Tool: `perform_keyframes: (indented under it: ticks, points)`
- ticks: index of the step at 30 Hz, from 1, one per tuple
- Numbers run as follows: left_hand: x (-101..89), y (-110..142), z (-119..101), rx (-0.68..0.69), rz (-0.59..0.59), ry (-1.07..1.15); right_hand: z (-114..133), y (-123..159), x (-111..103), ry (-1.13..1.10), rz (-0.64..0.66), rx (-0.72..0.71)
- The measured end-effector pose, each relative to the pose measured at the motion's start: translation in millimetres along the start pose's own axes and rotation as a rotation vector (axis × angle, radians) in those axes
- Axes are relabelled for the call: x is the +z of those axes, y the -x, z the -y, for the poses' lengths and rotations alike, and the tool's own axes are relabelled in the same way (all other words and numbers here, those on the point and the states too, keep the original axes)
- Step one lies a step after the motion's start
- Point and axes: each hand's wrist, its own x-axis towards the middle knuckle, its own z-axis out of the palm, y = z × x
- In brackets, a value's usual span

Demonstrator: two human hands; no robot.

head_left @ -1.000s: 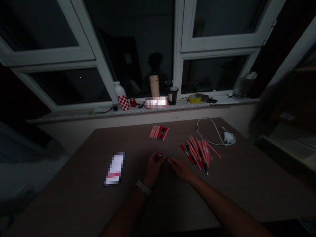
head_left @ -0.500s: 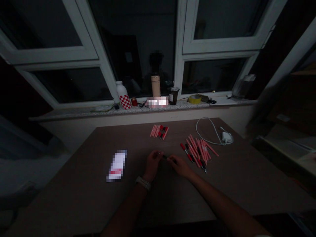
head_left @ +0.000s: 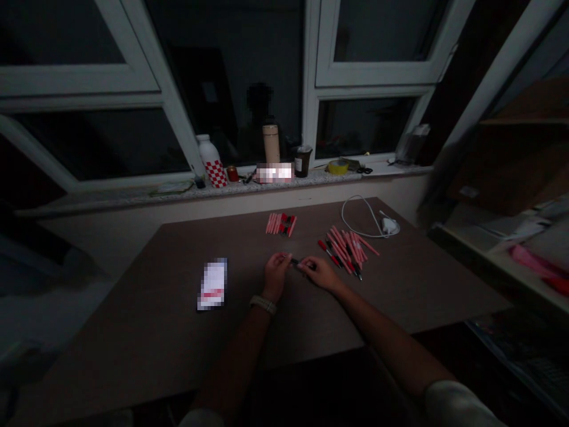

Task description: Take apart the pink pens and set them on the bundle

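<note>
Black pen part [head_left: 299, 262] pinched tight between fingers of left hand [head_left: 276, 274] and right hand [head_left: 320, 273]; loose pink-and-red pens [head_left: 344, 252] just right, on dark tabletop [head_left: 133, 308].

Bottle [head_left: 215, 172] red-white checked; pens [head_left: 344, 252] pink, red.

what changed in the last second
The head view shifted, so everything sits higher in the frame. The left hand and right hand still pinch a dark pen between them. The pink pen pile and small pen row haven't moved.
</note>
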Motion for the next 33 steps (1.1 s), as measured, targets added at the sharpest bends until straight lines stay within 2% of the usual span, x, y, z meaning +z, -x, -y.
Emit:
perform_keyframes:
  ticks: [13, 16, 20, 33]
  points:
    - [2.4, -3, 5, -0.002, -0.002, -0.009, -2, 2, -7, 0.077, -0.065, -0.003]
    - [0.4, -5, 6, 0.002, -0.004, -0.027, 0, 1, -10, 0.091, -0.028, 0.022]
    - [-0.8, -6, 6, 0.022, -0.009, -0.087, -1, -1, -14, 0.140, 0.015, -0.013]
    - [3.5, 1, -2, 0.034, -0.044, -0.066, 4, -2, -24, 0.103, 0.138, -0.011]
